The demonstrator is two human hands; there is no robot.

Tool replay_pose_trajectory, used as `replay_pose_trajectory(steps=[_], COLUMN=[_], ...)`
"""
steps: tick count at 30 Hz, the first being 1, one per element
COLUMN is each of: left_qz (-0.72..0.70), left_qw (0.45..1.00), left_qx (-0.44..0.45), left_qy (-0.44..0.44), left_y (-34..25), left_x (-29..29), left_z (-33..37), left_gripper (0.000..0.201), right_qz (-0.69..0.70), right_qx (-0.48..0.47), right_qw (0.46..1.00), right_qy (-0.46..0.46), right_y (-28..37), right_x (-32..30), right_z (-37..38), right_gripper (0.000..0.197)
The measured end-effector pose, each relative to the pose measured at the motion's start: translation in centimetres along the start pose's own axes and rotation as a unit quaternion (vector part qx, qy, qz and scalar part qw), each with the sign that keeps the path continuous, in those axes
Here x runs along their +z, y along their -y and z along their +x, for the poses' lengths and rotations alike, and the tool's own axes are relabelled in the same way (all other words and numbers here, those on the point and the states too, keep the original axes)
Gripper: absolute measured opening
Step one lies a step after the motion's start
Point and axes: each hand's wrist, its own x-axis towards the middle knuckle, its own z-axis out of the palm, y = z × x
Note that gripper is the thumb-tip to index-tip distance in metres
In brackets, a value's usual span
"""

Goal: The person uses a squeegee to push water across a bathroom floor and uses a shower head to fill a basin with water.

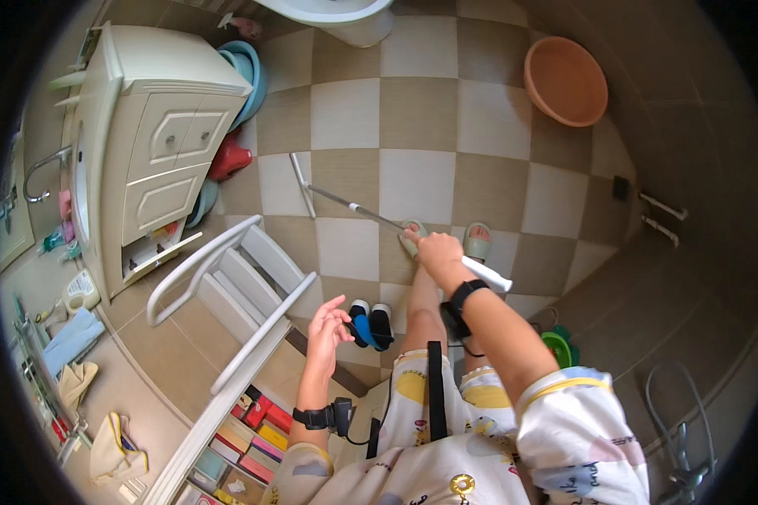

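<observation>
My right hand (pixel 440 251) is closed around the grey pole of a long-handled floor squeegee (pixel 345 203). The tool slants to the upper left, and its thin white crossbar lies on the checkered tiles. Behind that hand, the handle's white end sticks out to the lower right. My left hand (pixel 328 328) is raised with loosely bent, spread fingers and holds nothing. Below it on the floor, close by in the picture, is a pair of dark slippers (pixel 370 326) with blue and white parts. My feet are in pale green slippers (pixel 477 241).
A white stepped stool with rails (pixel 253 269) stands on the left, by a cream cabinet (pixel 156 143) with an ajar lower drawer. Blue basins (pixel 248 80) and a red container (pixel 229 160) are beside the cabinet. An orange basin (pixel 566 82) is at the far right; a toilet (pixel 345 17) is ahead.
</observation>
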Motion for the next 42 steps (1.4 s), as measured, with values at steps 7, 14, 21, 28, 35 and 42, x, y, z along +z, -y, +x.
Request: replay_pose_trajectory(steps=[7,14,21,28,35,42], left_qz=[-0.033,-0.057,-0.027,0.024,0.118,0.243], left_qw=[0.999,0.998,0.998,0.994,0.976,0.931], left_qx=[0.004,0.032,0.042,0.066,0.054,0.037], left_qy=[-0.004,0.005,0.033,0.081,0.173,0.270], left_y=[0.4,-1.5,-3.3,-7.2,-13.4,-22.1], left_x=[-0.8,0.8,3.9,8.8,14.2,17.0], left_z=[-0.1,1.0,0.8,2.5,6.7,12.5], left_gripper=[0.039,0.038,0.039,0.039,0.038,0.038], right_qz=[0.025,0.095,0.030,-0.088,0.004,0.147], right_qx=[0.102,0.409,0.428,0.489,0.578,0.695], right_qw=[0.994,0.907,0.903,0.868,0.815,0.700], right_qy=[0.015,0.012,-0.003,-0.011,-0.050,-0.075], right_y=[-10.8,-27.3,-32.1,-32.5,-27.5,-17.5], right_x=[-0.8,-10.0,-11.4,-8.8,-7.3,-1.7], right_z=[-11.3,-35.4,-39.6,-40.5,-39.0,-34.2], right_gripper=[0.041,0.035,0.041,0.040,0.035,0.032])
